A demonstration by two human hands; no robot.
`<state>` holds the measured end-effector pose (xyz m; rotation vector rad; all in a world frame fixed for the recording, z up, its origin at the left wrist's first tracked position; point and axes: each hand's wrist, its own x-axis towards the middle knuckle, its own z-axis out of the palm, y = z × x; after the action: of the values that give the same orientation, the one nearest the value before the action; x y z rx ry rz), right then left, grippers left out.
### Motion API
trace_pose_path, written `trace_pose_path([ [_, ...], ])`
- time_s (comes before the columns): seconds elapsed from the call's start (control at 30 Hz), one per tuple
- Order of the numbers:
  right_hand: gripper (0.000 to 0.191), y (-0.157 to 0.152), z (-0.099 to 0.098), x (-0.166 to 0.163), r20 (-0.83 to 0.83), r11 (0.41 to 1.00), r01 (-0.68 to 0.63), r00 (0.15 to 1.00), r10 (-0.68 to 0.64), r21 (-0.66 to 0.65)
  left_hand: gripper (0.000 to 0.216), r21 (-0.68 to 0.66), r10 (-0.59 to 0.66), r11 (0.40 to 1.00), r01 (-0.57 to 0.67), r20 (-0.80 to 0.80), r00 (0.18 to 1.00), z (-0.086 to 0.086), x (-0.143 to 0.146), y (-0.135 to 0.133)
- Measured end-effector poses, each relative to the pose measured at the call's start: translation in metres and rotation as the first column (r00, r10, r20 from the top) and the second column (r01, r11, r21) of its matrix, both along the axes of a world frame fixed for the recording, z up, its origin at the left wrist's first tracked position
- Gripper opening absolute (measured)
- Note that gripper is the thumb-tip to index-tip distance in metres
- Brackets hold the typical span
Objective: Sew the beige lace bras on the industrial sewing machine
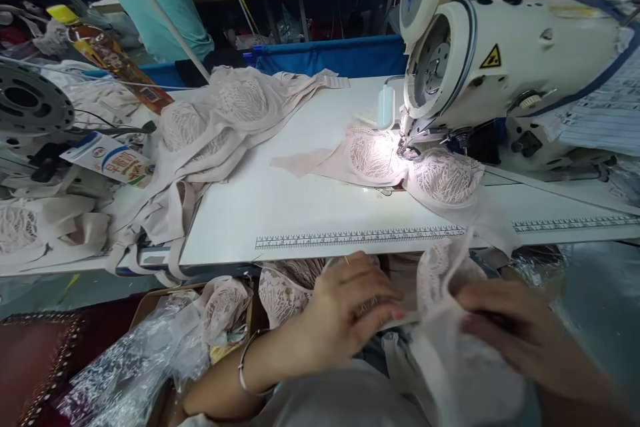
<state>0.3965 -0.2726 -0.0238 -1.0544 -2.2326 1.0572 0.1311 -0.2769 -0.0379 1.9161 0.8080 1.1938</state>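
The pale lace bra (pixel 434 320) in hand is located over the person's lap, just in front of the table edge, its upper tip overlapping that edge in view. The right hand (pixel 515 327) grasps its side, thumb and fingers pinched on the cloth; motion blur softens the detail. The left hand (pixel 350 307) is just beside it, fingers bent and thumb towards the forefinger; a narrow pale strip lies at the thumb, but whether it is gripped cannot be told. A bracelet (pixel 243 367) encircles the left wrist. On the white table (pixel 230 227), a second bra (pixel 377 157) lies under the needle area of the sewing machine (pixel 510 60), lit by a lamp; its right end droops over a printed ruler (pixel 360 238) near the front edge. Whether it joins the held piece cannot be determined. To the left, a heap of bras (pixel 235 100) rests on the table, straps hanging over the edge, with a tilted yellow-capped bottle (pixel 113 57) and a printed packet (pixel 110 159) beside it. Below the table, clear plastic (pixel 145 353) and further lace pieces (pixel 287 290) are noted. Beyond, a co-worker in a teal shirt (pixel 150 0) faces away.
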Motion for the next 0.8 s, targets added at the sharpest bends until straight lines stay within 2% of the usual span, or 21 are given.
trace_pose_path([
  [0.1,0.034,-0.002,-0.010,-0.025,-0.023,0.998,0.049,0.998,-0.051,-0.047,0.028,0.011,-0.012,1.000,0.013,-0.143,0.990,-0.013,0.014,-0.013],
  [0.2,0.032,-0.006,-0.025,-0.040,-0.010,0.996,0.085,0.996,-0.085,-0.026,0.022,0.003,0.055,0.998,-0.056,-0.205,0.977,-0.029,0.024,-0.016],
  [0.3,0.028,-0.009,-0.033,-0.045,-0.013,0.998,0.042,0.999,-0.042,0.038,0.017,0.013,0.086,0.996,-0.085,-0.210,0.974,-0.041,0.026,-0.011],
  [0.37,0.021,-0.008,-0.035,-0.044,-0.002,0.986,0.031,1.000,-0.031,0.161,0.011,0.037,0.105,0.994,-0.099,-0.196,0.975,-0.044,0.024,-0.008],
  [0.43,0.019,-0.004,-0.037,-0.040,0.033,0.922,0.077,0.995,-0.097,0.380,0.005,0.064,0.150,0.988,-0.141,-0.179,0.972,-0.044,0.022,-0.007],
  [0.5,0.022,0.001,-0.041,-0.035,0.080,0.785,0.130,0.972,-0.222,0.605,0.004,0.029,0.186,0.983,-0.183,-0.159,0.970,-0.042,0.020,-0.007],
  [0.57,0.028,0.005,-0.045,-0.031,0.122,0.672,0.125,0.943,-0.308,0.730,0.007,-0.097,0.172,0.978,-0.185,-0.131,0.976,-0.038,0.019,-0.008],
  [0.6,0.031,0.006,-0.047,-0.030,0.139,0.657,0.106,0.941,-0.309,0.746,0.010,-0.181,0.156,0.968,-0.175,-0.116,0.981,-0.036,0.018,-0.008],
  [0.63,0.033,0.006,-0.048,-0.029,0.145,0.677,0.086,0.950,-0.276,0.731,0.012,-0.268,0.146,0.949,-0.167,-0.098,0.984,-0.033,0.016,-0.007],
  [0.67,0.033,0.006,-0.047,-0.027,0.136,0.730,0.068,0.967,-0.217,0.680,0.014,-0.345,0.142,0.925,-0.157,-0.070,0.987,-0.030,0.014,-0.005],
  [0.7,0.032,0.005,-0.046,-0.025,0.119,0.813,0.044,0.983,-0.138,0.581,0.015,-0.413,0.136,0.901,-0.136,-0.028,0.990,-0.028,0.011,-0.002],
  [0.77,0.026,0.003,-0.041,-0.018,0.047,0.963,-0.035,0.999,0.023,0.267,0.017,-0.536,0.121,0.843,-0.057,0.086,0.989,-0.025,0.003,0.004],
  [0.8,0.024,0.002,-0.037,-0.013,0.009,0.992,-0.084,0.996,0.084,0.093,0.018,-0.591,0.117,0.806,-0.009,0.144,0.983,-0.024,-0.001,0.006],
])
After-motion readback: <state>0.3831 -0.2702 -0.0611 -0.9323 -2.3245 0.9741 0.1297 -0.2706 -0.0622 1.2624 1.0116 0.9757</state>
